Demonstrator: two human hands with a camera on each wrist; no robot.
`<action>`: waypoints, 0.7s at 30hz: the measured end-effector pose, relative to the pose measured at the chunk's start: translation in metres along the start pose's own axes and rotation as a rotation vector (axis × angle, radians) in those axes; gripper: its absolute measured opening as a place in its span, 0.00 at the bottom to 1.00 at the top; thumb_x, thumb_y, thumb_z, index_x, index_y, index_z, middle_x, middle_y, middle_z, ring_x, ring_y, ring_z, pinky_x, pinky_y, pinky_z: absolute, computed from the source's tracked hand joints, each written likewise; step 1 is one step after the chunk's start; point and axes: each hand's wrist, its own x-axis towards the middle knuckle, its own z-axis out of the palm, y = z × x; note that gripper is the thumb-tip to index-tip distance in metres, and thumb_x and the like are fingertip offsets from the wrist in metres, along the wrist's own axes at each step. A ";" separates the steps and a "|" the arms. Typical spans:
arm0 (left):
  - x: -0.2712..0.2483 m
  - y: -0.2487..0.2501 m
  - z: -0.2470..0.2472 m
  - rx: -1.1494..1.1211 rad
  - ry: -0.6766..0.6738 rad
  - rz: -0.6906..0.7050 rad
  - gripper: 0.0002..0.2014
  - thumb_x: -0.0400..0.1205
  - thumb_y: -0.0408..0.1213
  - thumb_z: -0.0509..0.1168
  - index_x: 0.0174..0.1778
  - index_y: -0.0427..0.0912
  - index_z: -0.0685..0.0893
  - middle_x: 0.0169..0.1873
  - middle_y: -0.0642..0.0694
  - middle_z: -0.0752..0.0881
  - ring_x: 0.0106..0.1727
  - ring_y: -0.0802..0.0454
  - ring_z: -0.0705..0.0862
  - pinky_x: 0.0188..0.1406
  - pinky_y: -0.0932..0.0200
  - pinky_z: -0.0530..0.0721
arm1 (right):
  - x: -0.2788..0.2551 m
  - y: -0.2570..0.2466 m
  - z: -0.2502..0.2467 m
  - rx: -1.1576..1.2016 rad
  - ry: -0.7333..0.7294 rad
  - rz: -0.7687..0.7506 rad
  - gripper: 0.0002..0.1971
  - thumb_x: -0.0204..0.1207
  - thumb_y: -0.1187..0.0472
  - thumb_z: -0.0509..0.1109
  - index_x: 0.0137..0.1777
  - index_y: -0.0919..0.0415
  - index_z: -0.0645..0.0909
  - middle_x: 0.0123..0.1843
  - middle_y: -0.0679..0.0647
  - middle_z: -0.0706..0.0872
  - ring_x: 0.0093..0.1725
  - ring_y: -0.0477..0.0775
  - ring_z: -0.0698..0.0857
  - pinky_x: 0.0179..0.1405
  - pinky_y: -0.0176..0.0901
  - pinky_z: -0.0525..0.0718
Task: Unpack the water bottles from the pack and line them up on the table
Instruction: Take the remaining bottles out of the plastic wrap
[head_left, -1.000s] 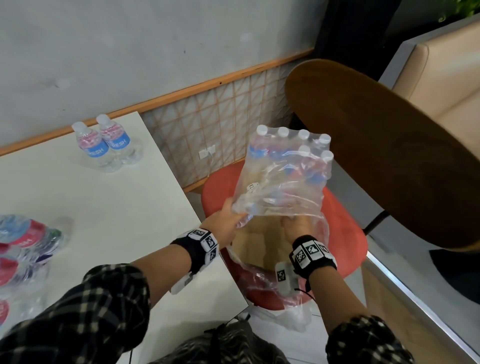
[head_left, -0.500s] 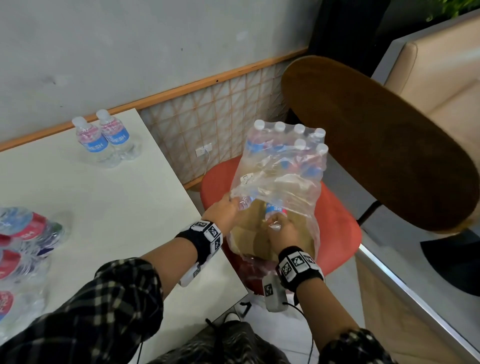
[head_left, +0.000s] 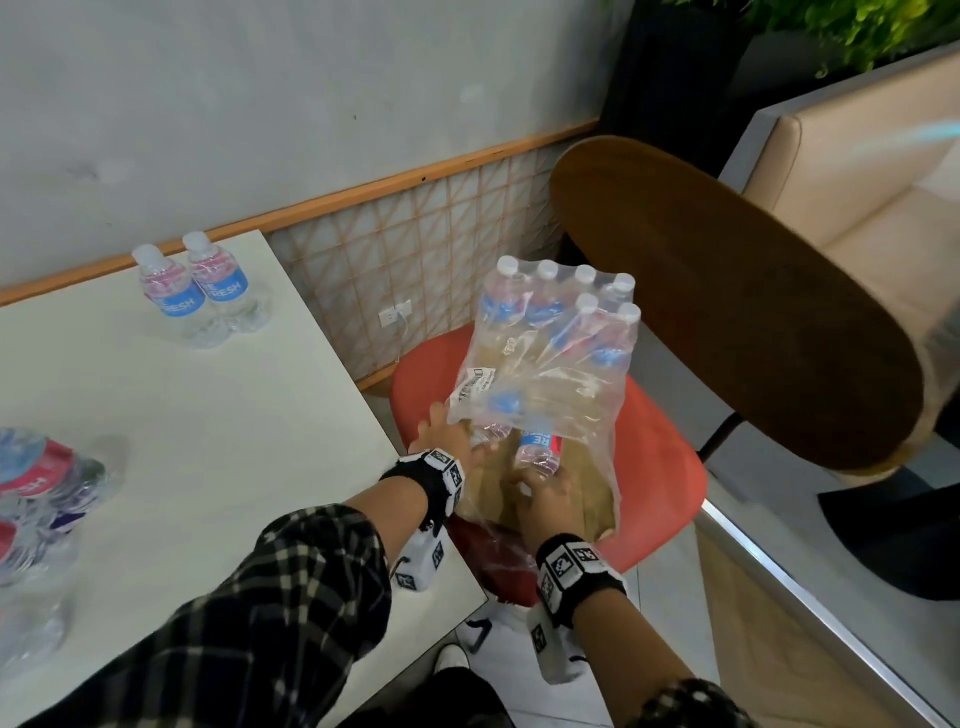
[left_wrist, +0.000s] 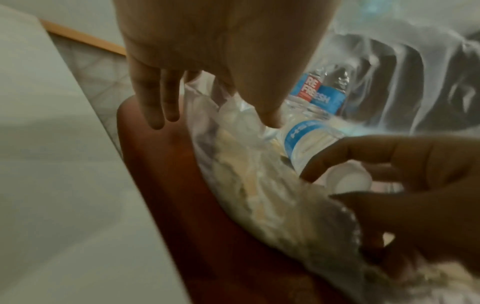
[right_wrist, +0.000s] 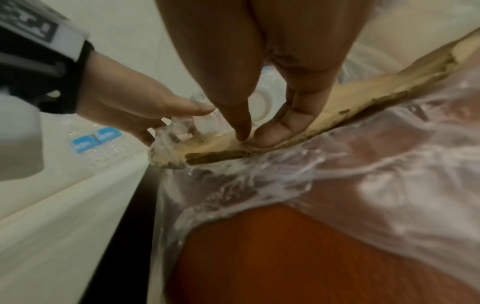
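Observation:
A shrink-wrapped pack of water bottles (head_left: 561, 332) stands on a cardboard sheet (right_wrist: 363, 92) on the red chair seat (head_left: 670, 483). My left hand (head_left: 452, 441) pinches the torn clear wrap (left_wrist: 233, 115) at the pack's near left corner. My right hand (head_left: 540, 486) grips the cap end of one water bottle (head_left: 537, 447), which lies on its side in the wrap's opening; its white cap (left_wrist: 348, 181) sits between my fingers. Two loose bottles (head_left: 192, 296) stand side by side at the far edge of the white table (head_left: 208, 441).
A second wrapped pack (head_left: 36, 499) lies at the table's left edge. A round brown table (head_left: 727, 312) hangs over the chair's right side, with a beige sofa (head_left: 857, 171) behind it. The tiled wall (head_left: 415, 270) is beyond the chair.
My right hand has closed round a bottle inside the wrap and drawn it toward me, out of the opening. My left hand keeps its hold on the wrap.

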 end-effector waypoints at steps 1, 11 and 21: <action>0.001 0.002 -0.001 -0.022 0.007 -0.016 0.26 0.79 0.58 0.62 0.69 0.47 0.74 0.71 0.43 0.60 0.68 0.39 0.67 0.63 0.46 0.76 | -0.001 -0.001 -0.001 -0.014 -0.006 -0.003 0.13 0.80 0.59 0.64 0.59 0.43 0.83 0.76 0.61 0.65 0.67 0.61 0.76 0.63 0.42 0.76; -0.051 -0.012 0.006 -0.023 0.195 0.157 0.31 0.74 0.59 0.65 0.71 0.49 0.76 0.75 0.46 0.57 0.74 0.44 0.62 0.68 0.52 0.74 | 0.003 0.000 -0.003 0.074 -0.050 -0.012 0.13 0.76 0.60 0.64 0.55 0.44 0.86 0.58 0.56 0.87 0.54 0.59 0.85 0.59 0.46 0.82; -0.117 -0.070 -0.049 -0.301 0.273 0.329 0.23 0.69 0.58 0.57 0.42 0.40 0.76 0.41 0.50 0.74 0.37 0.46 0.78 0.39 0.45 0.80 | -0.043 -0.022 -0.027 0.089 0.046 -0.086 0.09 0.76 0.57 0.68 0.55 0.49 0.83 0.40 0.58 0.88 0.41 0.58 0.86 0.45 0.46 0.83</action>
